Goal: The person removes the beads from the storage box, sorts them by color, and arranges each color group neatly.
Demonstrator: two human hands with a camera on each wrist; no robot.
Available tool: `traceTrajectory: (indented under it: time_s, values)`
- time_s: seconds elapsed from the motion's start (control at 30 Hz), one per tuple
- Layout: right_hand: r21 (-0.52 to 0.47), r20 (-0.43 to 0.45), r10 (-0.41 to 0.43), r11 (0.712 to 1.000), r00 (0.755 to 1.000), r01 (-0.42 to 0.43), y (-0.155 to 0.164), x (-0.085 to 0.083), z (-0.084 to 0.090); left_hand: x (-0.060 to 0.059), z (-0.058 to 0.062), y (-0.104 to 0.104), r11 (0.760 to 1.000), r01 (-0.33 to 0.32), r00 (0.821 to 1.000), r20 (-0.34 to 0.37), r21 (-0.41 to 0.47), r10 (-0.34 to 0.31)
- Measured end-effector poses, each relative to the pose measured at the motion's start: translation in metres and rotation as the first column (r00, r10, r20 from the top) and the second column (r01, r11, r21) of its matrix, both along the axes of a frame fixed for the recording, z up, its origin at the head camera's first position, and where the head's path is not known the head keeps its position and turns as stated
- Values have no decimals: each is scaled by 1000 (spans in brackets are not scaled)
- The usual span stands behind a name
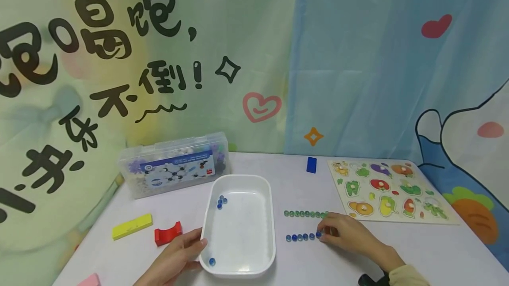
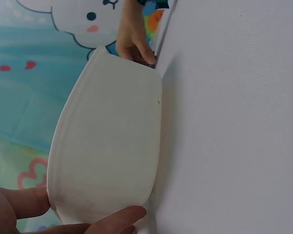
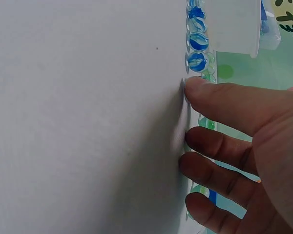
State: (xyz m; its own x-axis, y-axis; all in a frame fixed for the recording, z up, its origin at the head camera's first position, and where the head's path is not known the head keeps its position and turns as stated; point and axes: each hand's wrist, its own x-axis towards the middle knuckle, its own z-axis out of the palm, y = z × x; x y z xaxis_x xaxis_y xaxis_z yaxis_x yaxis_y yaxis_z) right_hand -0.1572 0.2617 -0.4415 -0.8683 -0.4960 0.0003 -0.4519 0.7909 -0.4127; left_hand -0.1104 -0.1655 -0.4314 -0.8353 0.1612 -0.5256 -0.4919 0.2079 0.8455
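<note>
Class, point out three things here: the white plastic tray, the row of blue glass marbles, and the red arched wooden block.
White plastic tray (image 1: 271, 215): head view, right rim.
Row of blue glass marbles (image 1: 300, 237): head view, a middle marble.
Red arched wooden block (image 1: 168, 233): head view, top face.

**Writing on the backdrop and the box**

Large black Chinese characters stood on the green backdrop (image 1: 119, 78). The upper line read "泡喝泡," with one more character cut off at the left edge. Below it came "不倒!" above a wavy stroke. Further characters ran down the left side, too cropped to read. The clear plastic box (image 1: 175, 169) bore a blue label (image 1: 179, 171); its print was too small to make out.
</note>
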Motion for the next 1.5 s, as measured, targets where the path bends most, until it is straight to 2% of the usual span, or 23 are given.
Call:
traceTrajectory:
  time_s: [0.43, 0.57, 0.73, 0.93, 1.2, 1.37, 1.5]
  values:
    - [27, -15, -7, 1000, 1000, 7, -3, -1, 3, -2, -2, 0, 1000, -17, 1000, -16, 23, 17]
    - [24, -42, -4, 1000, 999, 5, -5, -4, 13, -1, -2, 0, 1000, -13, 1000, -26, 26, 14]
    - [3, -129, 11, 1000, 992, -11, -19, -14, 35, 0, -2, 0, 999, -23, 999, -36, 32, 24]
    - [15, -162, 60, 998, 985, -59, -67, -33, 60, -1, -2, -1, 999, -28, 999, -40, 33, 29]
    - [17, -137, 212, 977, 968, -211, -153, -62, 78, 0, -2, -1, 999, -33, 999, -22, 39, 34]
    - [61, -39, 281, 959, 959, -278, -198, -80, 69, 1, -2, -2, 999, -9, 999, -31, 50, 11]
    - [107, 18, 275, 955, 961, -275, -224, -90, 51, 2, -2, -4, 997, 25, 999, -43, 76, -22]
